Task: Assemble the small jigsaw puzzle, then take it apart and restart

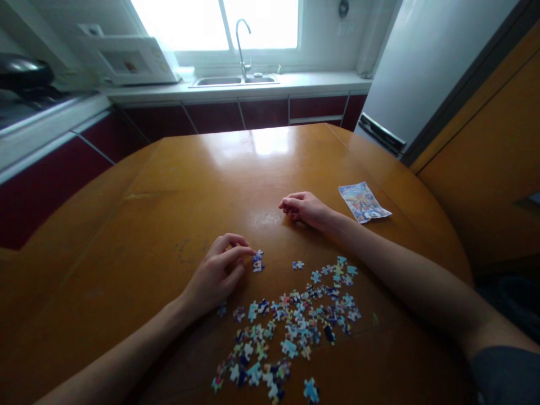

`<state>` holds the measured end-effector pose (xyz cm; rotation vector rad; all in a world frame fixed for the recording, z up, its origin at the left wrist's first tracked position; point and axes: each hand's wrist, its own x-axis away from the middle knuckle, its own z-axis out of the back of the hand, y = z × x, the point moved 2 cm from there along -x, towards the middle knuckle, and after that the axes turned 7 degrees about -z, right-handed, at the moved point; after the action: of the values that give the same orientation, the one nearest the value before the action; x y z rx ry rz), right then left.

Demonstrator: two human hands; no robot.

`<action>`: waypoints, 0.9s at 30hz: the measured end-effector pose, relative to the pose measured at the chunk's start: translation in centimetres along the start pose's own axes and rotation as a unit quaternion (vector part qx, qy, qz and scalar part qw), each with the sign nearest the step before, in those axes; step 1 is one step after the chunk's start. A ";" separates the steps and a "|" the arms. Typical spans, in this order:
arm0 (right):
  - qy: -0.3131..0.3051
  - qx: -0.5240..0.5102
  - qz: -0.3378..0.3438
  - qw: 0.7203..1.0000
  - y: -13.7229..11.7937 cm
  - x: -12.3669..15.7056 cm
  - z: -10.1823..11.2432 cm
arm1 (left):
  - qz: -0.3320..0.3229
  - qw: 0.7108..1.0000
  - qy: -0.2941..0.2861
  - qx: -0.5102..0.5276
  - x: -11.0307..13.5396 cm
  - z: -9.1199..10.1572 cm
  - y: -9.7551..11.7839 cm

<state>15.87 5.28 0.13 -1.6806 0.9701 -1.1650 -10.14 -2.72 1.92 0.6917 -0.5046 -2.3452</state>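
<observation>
My left hand (217, 273) rests on the round wooden table (181, 185) with its fingertips pinched on a small joined cluster of puzzle pieces (257, 262). My right hand (304, 208) lies farther back on the table, fingers curled loosely under; whether anything is in them is hidden. A single loose piece (297, 264) lies between the hands. Several scattered blue and white puzzle pieces (291, 323) spread over the near side of the table. A printed picture card (363, 202) lies to the right of my right hand.
Behind the table runs a kitchen counter with a sink and tap (241, 56) under a bright window. A white appliance (130, 59) stands on the counter at left. A refrigerator (417, 73) and an orange cabinet (493, 152) stand at right.
</observation>
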 end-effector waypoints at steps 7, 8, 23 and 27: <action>0.001 0.005 0.003 1.000 0.3 -0.1 0.1 | -0.001 1.000 0.006 0.004 0.0 0.0 -0.2; 0.002 0.005 0.003 1.000 0.3 -0.1 0.1 | -0.001 1.000 0.005 0.005 0.0 -0.1 -0.2; 0.022 0.344 0.193 0.919 -6.2 13.2 -1.9 | -0.007 1.000 0.017 0.009 -0.1 -0.2 -0.5; 0.066 0.415 0.208 0.883 -4.9 15.7 -0.4 | -0.011 1.000 0.022 0.007 -0.2 -0.2 -0.4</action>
<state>20.30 -7.58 9.46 -0.6733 0.6995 -1.1657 -10.07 -2.33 1.63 0.7570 -0.4965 -2.3435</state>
